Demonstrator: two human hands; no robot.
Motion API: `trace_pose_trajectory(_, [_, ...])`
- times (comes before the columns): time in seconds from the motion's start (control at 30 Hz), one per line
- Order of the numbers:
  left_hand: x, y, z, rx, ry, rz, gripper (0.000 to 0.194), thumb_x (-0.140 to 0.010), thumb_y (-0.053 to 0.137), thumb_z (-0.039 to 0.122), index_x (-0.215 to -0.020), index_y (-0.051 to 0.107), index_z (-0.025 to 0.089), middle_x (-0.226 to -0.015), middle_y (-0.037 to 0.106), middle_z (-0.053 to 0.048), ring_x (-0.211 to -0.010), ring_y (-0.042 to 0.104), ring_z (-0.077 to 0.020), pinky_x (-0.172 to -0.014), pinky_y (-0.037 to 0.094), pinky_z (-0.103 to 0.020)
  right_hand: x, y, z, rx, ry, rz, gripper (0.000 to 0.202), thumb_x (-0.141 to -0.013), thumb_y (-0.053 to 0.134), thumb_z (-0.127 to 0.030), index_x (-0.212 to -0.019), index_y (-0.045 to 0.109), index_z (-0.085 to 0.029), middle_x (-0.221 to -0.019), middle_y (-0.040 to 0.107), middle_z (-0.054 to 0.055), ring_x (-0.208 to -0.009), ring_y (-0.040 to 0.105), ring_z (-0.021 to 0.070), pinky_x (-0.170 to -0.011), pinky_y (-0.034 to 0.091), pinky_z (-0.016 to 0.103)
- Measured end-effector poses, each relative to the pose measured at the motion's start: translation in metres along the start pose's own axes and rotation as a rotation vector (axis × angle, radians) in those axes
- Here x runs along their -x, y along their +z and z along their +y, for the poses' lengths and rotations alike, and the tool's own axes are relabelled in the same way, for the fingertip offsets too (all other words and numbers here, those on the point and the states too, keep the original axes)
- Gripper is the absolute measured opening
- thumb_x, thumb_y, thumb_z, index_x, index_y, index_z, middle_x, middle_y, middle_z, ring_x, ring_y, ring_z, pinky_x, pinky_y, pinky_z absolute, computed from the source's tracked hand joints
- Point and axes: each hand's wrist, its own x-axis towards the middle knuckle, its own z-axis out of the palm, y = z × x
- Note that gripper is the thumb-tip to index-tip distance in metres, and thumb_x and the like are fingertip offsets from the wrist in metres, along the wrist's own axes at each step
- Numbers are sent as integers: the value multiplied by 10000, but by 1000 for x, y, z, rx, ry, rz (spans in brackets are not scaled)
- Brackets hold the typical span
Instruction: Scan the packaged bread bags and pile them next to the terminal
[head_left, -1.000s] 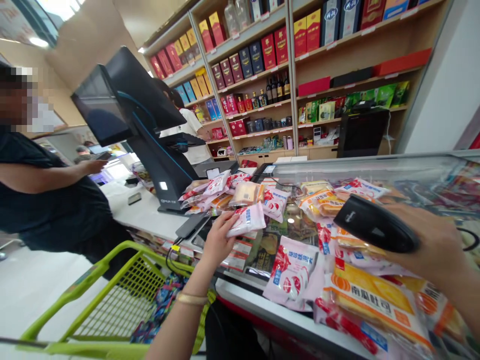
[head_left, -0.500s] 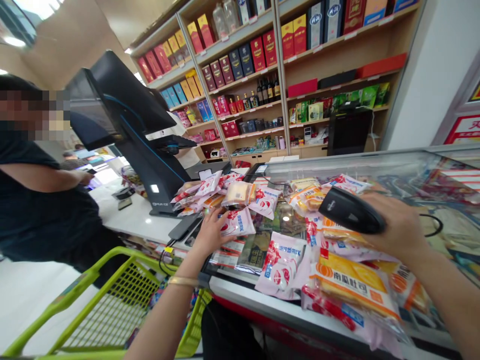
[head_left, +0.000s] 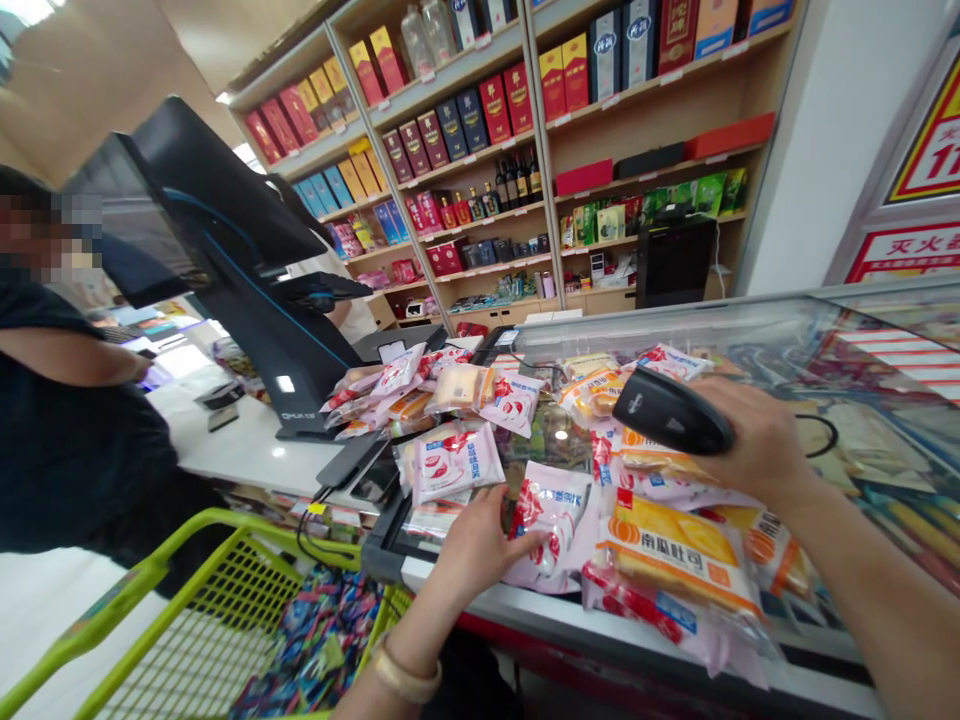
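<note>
My right hand (head_left: 754,435) is wrapped round a black barcode scanner (head_left: 671,412), its head pointing left above the packets. My left hand (head_left: 484,540) is at the left edge of a pink-and-white bread packet (head_left: 551,510), thumb on its front and fingers apart; its hold on the packet is not closed. Another pink packet (head_left: 459,462) lies just beyond that hand. To the right, an orange-and-clear packet of sliced toast (head_left: 679,550) rests on top of more pink packets. Further packets, among them a clear-wrapped bread (head_left: 459,388), are heaped beside the till.
A black till (head_left: 255,270) stands on the white counter (head_left: 247,440). The packets lie on a glass-topped case (head_left: 750,325). Near my left arm is a green shopping cart (head_left: 187,590) holding many small colourful wrappers. A person (head_left: 67,400) stands at the left. Stocked shelves (head_left: 469,170) line the back.
My left hand has left one pink packet, which now lies on the left side, and moved right and nearer to another. The view has shifted slightly; the scanner stays in my right hand.
</note>
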Motion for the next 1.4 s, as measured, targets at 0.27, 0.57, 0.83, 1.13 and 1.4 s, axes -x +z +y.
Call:
trace_pose_trajectory(0.27, [-3, 3, 27, -67, -163, -116, 608, -665, 874, 488, -1155, 699, 173, -1080, 784, -156, -1024, 721, -372, -856, 504, -394, 2, 5, 3, -12, 25, 5, 215, -884, 690, -405, -979, 681, -212, -884, 765, 78, -772, 723, 227, -698, 543, 352])
trace_pose_trajectory(0.57, [-10, 20, 0, 316, -50, -73, 340, -878, 562, 527, -809, 659, 209, -797, 714, -29, -773, 628, -215, -721, 445, -303, 0, 5, 0, -25, 36, 11, 276, -878, 713, -485, -904, 706, -211, -856, 757, 79, -748, 701, 211, -687, 526, 334])
trace_pose_trajectory(0.83, [-38, -12, -4, 688, -68, 253, 407, -764, 713, 585, -658, 603, 208, -624, 539, 29, -672, 517, -163, -662, 433, -276, 5, 8, 3, -39, 66, 4, 344, -846, 731, -535, -943, 724, -204, -896, 765, 96, -781, 711, 232, -729, 545, 360])
trace_pose_trajectory(1.13, [-87, 11, 47, 1599, -281, -275, 142, -923, 628, 205, -785, 620, 172, -646, 411, 46, -463, 331, -55, -406, 301, -138, -3, 1, -4, -129, -25, 16, 417, -848, 744, -566, -1051, 717, -203, -887, 766, 82, -806, 715, 228, -726, 532, 348])
trace_pose_trajectory(1.4, [-98, 30, 56, 1604, -243, -375, 143, -935, 598, 183, -794, 591, 169, -660, 379, 48, -468, 283, -58, -386, 290, -138, -7, -2, -9, -170, -77, -38, 346, -877, 731, -508, -1058, 711, -214, -951, 793, 89, -829, 734, 215, -725, 535, 337])
